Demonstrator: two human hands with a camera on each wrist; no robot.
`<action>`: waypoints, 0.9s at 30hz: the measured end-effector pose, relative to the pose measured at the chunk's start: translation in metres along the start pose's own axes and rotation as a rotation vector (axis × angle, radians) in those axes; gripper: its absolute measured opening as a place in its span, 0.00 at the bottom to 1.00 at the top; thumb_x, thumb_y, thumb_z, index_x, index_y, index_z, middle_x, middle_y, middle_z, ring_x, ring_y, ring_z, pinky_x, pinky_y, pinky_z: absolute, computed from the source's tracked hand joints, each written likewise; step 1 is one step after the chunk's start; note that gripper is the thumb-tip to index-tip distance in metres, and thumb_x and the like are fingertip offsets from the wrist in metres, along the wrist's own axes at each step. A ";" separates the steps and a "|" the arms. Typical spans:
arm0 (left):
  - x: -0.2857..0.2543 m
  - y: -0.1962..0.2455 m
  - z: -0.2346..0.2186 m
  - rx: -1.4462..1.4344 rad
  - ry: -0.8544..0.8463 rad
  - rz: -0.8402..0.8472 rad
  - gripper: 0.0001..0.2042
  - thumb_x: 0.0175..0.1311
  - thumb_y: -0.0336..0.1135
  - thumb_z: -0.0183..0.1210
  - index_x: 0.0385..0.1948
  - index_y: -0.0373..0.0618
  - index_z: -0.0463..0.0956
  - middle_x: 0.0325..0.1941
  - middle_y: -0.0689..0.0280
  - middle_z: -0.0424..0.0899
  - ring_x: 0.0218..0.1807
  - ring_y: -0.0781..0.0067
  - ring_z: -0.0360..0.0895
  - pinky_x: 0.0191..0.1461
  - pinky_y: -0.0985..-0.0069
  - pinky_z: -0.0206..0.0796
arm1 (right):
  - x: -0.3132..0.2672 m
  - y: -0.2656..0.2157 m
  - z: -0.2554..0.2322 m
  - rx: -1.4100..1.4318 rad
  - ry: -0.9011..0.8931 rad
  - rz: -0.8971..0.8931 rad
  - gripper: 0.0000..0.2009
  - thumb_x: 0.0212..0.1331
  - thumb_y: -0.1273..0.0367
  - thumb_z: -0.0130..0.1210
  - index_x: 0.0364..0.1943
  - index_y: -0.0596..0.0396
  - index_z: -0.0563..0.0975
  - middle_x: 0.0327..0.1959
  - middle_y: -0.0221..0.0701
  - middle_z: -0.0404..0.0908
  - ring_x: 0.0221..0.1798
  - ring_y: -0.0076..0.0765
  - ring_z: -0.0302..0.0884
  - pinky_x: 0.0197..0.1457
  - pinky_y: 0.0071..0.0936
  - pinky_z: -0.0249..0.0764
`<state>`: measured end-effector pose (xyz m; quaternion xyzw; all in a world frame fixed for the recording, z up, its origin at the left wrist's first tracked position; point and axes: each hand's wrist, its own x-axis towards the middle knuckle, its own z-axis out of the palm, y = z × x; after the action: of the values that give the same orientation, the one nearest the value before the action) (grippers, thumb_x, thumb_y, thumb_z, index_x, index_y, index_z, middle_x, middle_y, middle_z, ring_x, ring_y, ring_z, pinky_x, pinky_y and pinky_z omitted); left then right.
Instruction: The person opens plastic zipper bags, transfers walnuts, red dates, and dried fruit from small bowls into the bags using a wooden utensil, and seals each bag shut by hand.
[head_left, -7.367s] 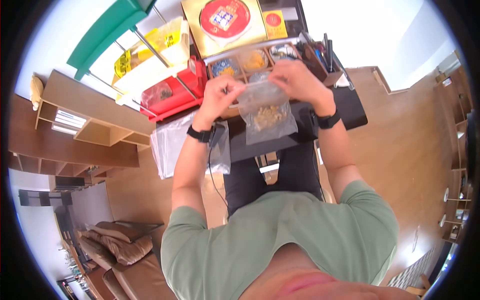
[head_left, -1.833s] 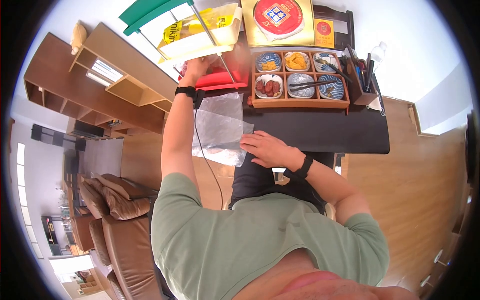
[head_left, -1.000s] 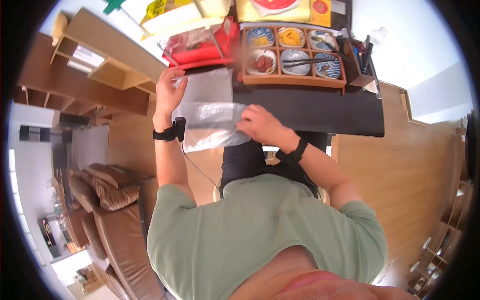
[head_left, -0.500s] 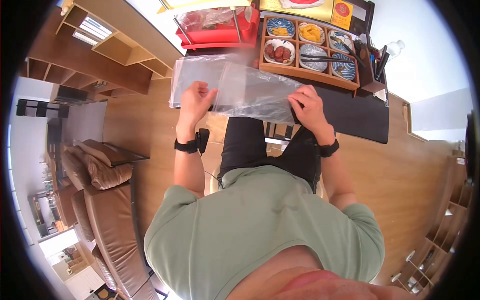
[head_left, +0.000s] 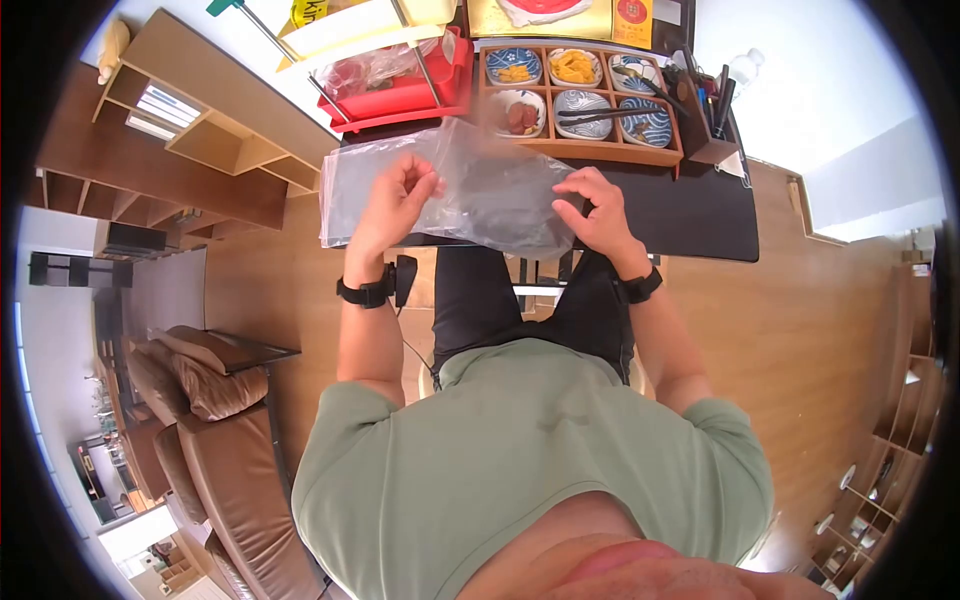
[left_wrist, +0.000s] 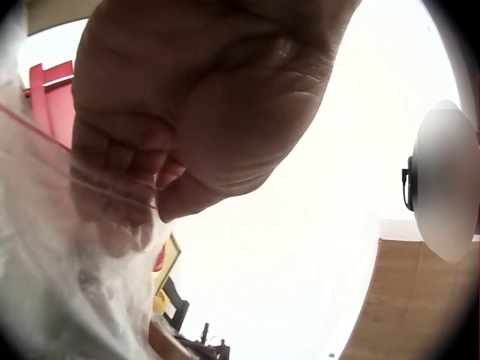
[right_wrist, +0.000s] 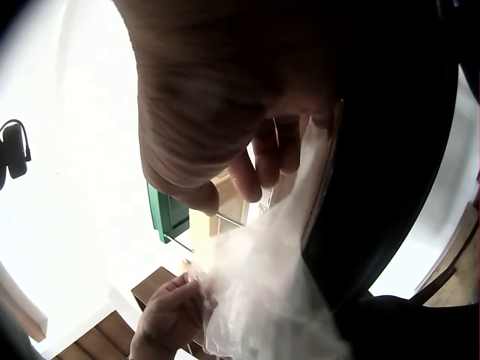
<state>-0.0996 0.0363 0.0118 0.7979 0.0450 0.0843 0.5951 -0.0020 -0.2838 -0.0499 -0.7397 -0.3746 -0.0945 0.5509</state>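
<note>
The left hand pinches one end of the clear bag at the surface's near edge; the right hand has thumb and fingers apart by its other end — contact is hard to judge. The limp film could slip, or cling to the stacked bags — dragging them along.

A clear plastic bag, thin and wrinkled, stretches sideways above the front of a black table, pinched at its left edge, where narrow ridges and a fine reddish line run. Its film hangs slack and glossy, see-through in the head view. At left, overlapped by it, a layered stack of clear bags lies flat.
</note>
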 end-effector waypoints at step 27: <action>0.126 0.031 0.073 -0.194 -0.483 0.440 0.08 0.59 0.15 0.54 0.33 0.37 0.79 0.44 0.66 0.85 0.42 0.80 0.78 0.45 0.81 0.70 | 0.100 0.025 -0.053 0.476 -0.472 0.040 0.15 0.52 0.71 0.72 0.23 0.53 0.72 0.30 0.26 0.79 0.41 0.25 0.74 0.55 0.29 0.69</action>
<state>0.0366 -0.0194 0.0317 0.7251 -0.2787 0.0230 0.6293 0.0991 -0.2882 0.0071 -0.5988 -0.4889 0.1806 0.6081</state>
